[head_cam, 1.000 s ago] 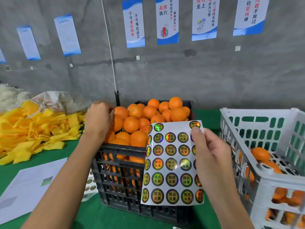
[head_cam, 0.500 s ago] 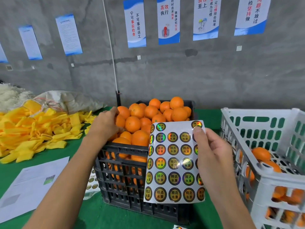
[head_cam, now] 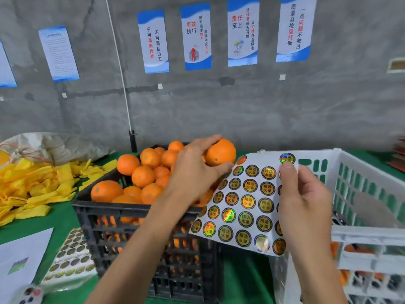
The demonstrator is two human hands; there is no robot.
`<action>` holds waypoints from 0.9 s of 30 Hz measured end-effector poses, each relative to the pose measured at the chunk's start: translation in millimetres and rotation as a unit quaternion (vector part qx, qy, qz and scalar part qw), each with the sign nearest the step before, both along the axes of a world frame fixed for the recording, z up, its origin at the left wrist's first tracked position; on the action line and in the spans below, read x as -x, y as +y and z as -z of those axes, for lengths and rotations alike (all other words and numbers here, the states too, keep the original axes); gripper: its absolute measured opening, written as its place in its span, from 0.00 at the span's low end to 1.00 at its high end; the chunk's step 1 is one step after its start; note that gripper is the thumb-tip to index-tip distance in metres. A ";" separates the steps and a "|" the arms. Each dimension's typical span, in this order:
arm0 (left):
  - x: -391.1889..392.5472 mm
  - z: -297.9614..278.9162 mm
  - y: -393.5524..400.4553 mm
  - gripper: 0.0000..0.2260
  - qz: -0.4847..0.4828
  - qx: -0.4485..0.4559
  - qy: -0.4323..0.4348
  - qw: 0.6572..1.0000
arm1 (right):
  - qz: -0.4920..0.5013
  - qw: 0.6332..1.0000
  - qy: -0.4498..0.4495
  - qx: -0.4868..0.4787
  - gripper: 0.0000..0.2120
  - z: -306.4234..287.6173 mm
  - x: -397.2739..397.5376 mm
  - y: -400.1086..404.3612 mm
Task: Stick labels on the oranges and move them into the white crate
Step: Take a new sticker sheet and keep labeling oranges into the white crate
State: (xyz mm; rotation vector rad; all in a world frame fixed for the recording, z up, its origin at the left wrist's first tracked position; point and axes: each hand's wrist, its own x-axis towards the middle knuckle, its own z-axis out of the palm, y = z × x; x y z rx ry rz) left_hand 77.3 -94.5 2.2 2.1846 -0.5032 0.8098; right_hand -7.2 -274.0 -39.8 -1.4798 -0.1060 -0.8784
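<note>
Orange skin shows between the curled fingers of the left hand (head_cam: 192,172), which grips one orange (head_cam: 221,152) from above and holds it up over the heaped fruit, close beside the top corner of the label sheet (head_cam: 243,205). The thumb lies under the fruit, near the edge of the sheet. The right hand (head_cam: 304,207) pinches that sheet along its right side, thumb on the printed face near the top, the other fingers behind it, so the sheet stands tilted toward the person with its rows of round gold and holographic labels facing up. One lone label (head_cam: 287,158) sits at the sheet's upper right corner, just above the thumb tip. Below and behind the left arm stands the black crate (head_cam: 140,229), piled with oranges above its rim. To the right, just beside it and partly hidden by the sheet and the right arm, is the white crate (head_cam: 350,172), with a few oranges visible through its slotted near wall, low down. Both crates rest on a green table (head_cam: 63,218). More label sheets (head_cam: 72,255) lie flat on the table against the black crate's left side, next to a white paper (head_cam: 22,257). Farther left lies a heap of yellow foam nets (head_cam: 32,189), with a pale sack (head_cam: 54,145) behind it. Blue and white posters (head_cam: 196,36) hang on the grey concrete wall.
</note>
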 end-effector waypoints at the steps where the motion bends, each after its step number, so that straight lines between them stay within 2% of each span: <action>1: -3.7 1.7 -22.5 0.31 0.017 0.002 0.011 1.000 | 0.023 1.000 -0.006 -0.001 0.20 -1.1 1.6 -10.8; 5: -25.4 13.2 -112.0 0.22 0.102 0.039 0.101 0.989 | 0.123 0.992 -0.020 0.019 0.20 -3.2 6.2 -47.8; 9: -42.5 38.6 -171.3 0.16 0.155 -0.030 0.199 0.967 | 0.177 0.984 -0.009 0.032 0.20 1.5 4.7 -75.4; 13: -56.7 45.8 -187.1 0.16 0.133 -0.156 0.228 0.952 | 0.157 0.987 0.034 0.022 0.19 9.3 -0.3 -95.8; 15: -58.3 42.7 -185.7 0.14 0.156 -0.195 0.247 0.936 | 0.139 0.990 0.038 -0.003 0.21 10.4 0.8 -100.6; 17: -52.6 31.0 -181.8 0.11 0.184 -0.203 0.267 0.924 | 0.126 0.991 0.038 -0.027 0.23 10.1 3.2 -102.1; 18: -47.1 23.3 -179.4 0.10 0.198 -0.179 0.268 0.926 | 0.117 0.992 0.041 -0.035 0.24 9.4 4.4 -102.1; 20: -31.2 6.8 -172.8 0.09 0.215 -0.086 0.232 0.945 | 0.094 0.993 0.049 -0.043 0.24 7.2 7.6 -100.6; 22: -13.3 -6.5 -159.1 0.09 0.216 0.024 0.135 0.967 | 0.067 0.995 0.056 -0.043 0.21 6.7 9.5 -98.6; 23: -4.4 -9.1 -149.2 0.09 0.233 0.063 0.078 0.967 | 0.052 0.996 0.061 -0.040 0.19 6.5 9.9 -96.8; 25: 15.0 -8.3 -127.7 0.08 0.276 0.065 -0.011 0.959 | 0.010 0.997 0.063 -0.039 0.16 3.5 11.9 -90.0; 27: 29.5 -0.1 -108.0 0.09 0.282 0.009 -0.062 0.957 | -0.033 0.998 0.058 -0.023 0.14 0.0 13.4 -78.2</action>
